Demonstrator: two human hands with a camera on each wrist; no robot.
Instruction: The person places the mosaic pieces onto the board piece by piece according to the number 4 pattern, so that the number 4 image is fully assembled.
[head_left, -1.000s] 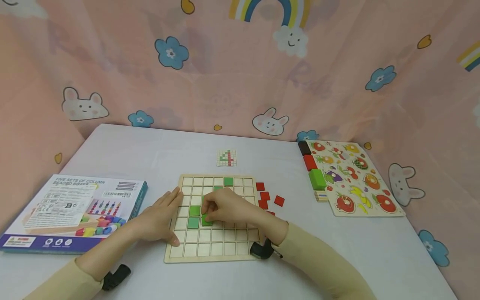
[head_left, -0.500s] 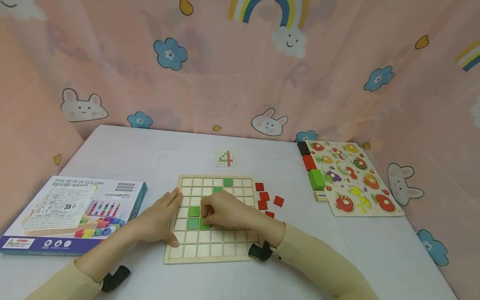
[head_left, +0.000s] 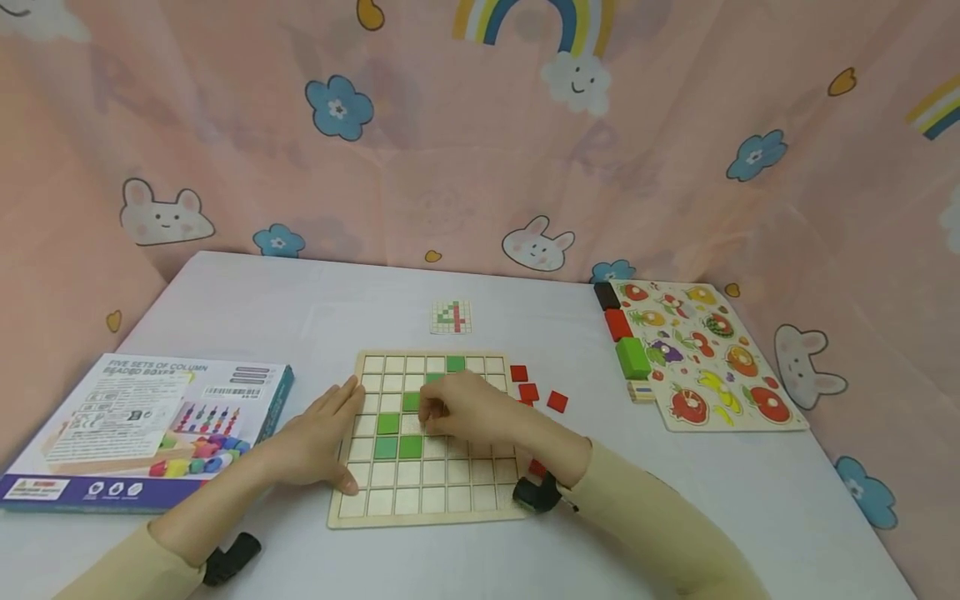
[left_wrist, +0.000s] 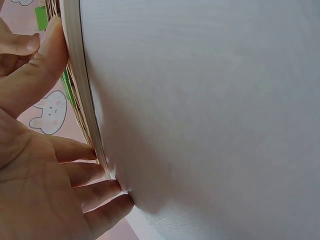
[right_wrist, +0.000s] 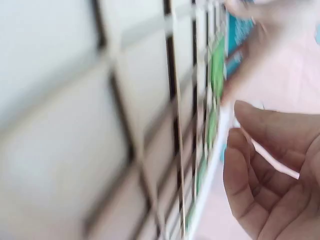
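Note:
A wooden grid board [head_left: 420,521] lies on the white table, with several green square tiles [head_left: 410,447] set in a slanting line and a short row. My left hand [head_left: 315,437] steadies the board's left side, its fingers fairly straight along the edge. In the left wrist view the thumb [left_wrist: 45,65] and fingertips touch that edge. My right hand [head_left: 468,408] hovers over the middle of the grid. The right wrist view shows its fingers [right_wrist: 237,175] loosely bent, with a gap to the thumb and nothing held. This hand hides some cells behind it.
Loose red tiles [head_left: 557,402] lie right of the board. A small pattern card [head_left: 451,317] lies beyond it. At left is a boxed toy [head_left: 150,425]. A fruit puzzle board [head_left: 731,358] with coloured blocks [head_left: 634,358] along its side stands at right.
My right hand has let go of a green tile, which now lies flat in its cell, and has shifted right and slightly up. The left hand has stayed in place.

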